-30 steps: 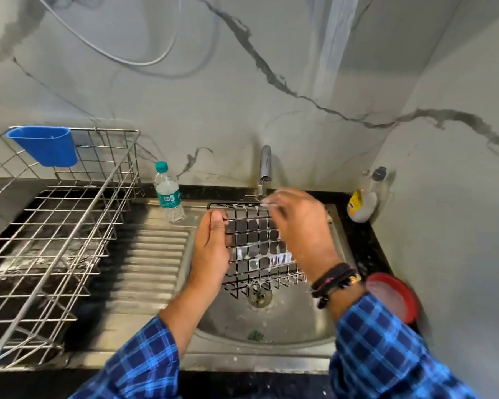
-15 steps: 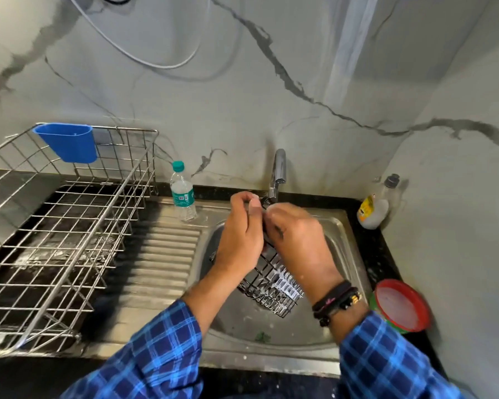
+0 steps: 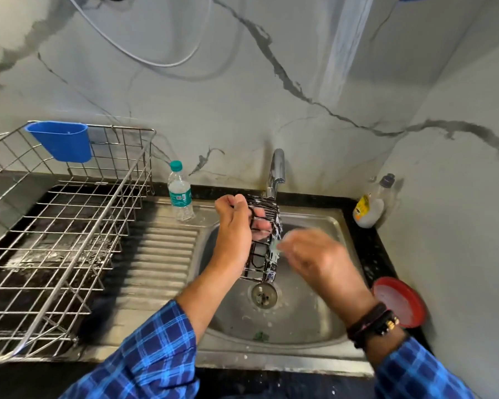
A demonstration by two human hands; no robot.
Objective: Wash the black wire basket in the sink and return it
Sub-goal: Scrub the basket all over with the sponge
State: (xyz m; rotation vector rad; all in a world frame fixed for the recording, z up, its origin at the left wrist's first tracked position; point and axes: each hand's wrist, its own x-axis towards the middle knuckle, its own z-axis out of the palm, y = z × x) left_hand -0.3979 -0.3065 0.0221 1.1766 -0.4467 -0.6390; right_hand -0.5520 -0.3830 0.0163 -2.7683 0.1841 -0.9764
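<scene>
The black wire basket [image 3: 264, 262] stands on end over the steel sink [image 3: 300, 315], its top just under the tap [image 3: 277, 171]. My left hand [image 3: 234, 234] grips its left side, with fingers hooked through the wires near the top. My right hand [image 3: 314, 257] is blurred with motion at the basket's right edge. Its fingertips pinch a small pale green scrub pad [image 3: 275, 248] against the wires. Soap suds cling to the basket's right side. The basket's lower end hangs just above the drain [image 3: 264, 295].
A steel dish rack [image 3: 55, 240] with a blue plastic cup [image 3: 61, 141] fills the counter to the left. A water bottle [image 3: 180, 194] stands behind the ribbed drainboard. A dish soap bottle [image 3: 370, 205] and a red-rimmed tub [image 3: 398, 300] sit to the right of the sink.
The basket has been turned from lying flat to standing on end under the tap. My right hand has slid down from its top to its right edge. The camera has tilted.
</scene>
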